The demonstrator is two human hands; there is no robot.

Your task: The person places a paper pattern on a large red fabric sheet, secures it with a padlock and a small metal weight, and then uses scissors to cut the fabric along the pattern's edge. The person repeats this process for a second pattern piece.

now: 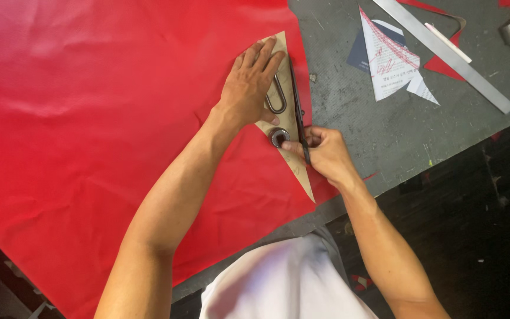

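On the red sheet (90,118), my left hand (249,82) flat upon the paper triangle (290,159), my right hand (326,153) closed around a thin dark tool (298,112).

Left hand (252,82) flat on template (287,127)

One head-worn camera looks steeply down from close above the grey tabletop (385,136), its near edge running diagonally across the lower right.
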